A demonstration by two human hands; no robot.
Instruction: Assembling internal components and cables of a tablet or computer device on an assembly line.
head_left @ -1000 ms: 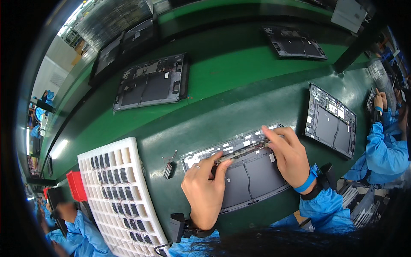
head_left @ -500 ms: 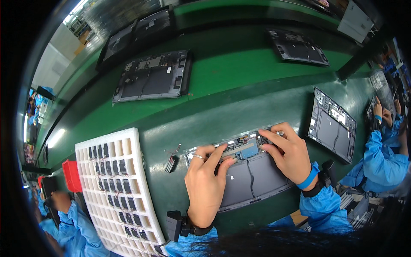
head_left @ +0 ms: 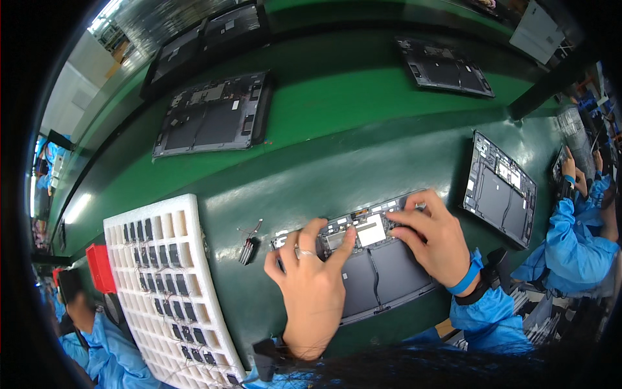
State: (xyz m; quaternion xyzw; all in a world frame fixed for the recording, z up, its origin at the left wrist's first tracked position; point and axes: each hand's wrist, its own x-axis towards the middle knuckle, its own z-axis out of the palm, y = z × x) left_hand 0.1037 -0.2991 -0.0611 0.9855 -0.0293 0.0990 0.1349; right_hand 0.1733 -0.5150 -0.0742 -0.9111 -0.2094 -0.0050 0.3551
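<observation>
An open tablet or laptop housing point(head_left: 359, 275) lies in front of me, dark grey inside, with a black cable down its middle. Along its far side sits a circuit board with a bright metal plate point(head_left: 371, 231). My left hand point(head_left: 311, 279), wearing a ring, rests over the housing's far left part with fingers spread, its thumb on the board beside the plate. My right hand point(head_left: 434, 240) bends thumb and forefinger around the right end of the board; what lies under the fingertips is partly hidden. A small dark wired part point(head_left: 247, 251) lies left of the housing.
A white foam tray point(head_left: 202, 259) of small black wired parts stands at left, beside a red bin point(head_left: 101, 268). Another open housing point(head_left: 502, 188) lies at right. More housings point(head_left: 210, 115) rest on the green belt beyond. Co-workers in blue sleeves point(head_left: 570, 240) sit on both sides.
My left fingers have spread from a bent grip and the thumb has moved up onto the board. My right hand stays at its right end. The metal plate now looks white instead of blue.
</observation>
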